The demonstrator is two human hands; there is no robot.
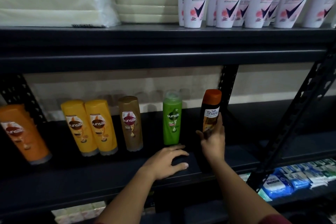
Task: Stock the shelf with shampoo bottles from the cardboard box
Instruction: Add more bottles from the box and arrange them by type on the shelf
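While the right hand (212, 139) grips the dark bottle (210, 112) low, beside the green one (172, 118), the left hand (166, 162) rests flat, holding nothing, on the shelf (109, 178). Looks rigid, smooth, light; mid-body grip suits.

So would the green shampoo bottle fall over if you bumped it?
Probably, yes. The green bottle is tall and slim and stands alone, with gaps to the brown bottle and the dark bottle in the right hand. Its glossy plastic looks stiff and maybe slippery. It likely wouldn't break.

Black metal rack (163, 54), pale wall (127, 82) behind, dim light
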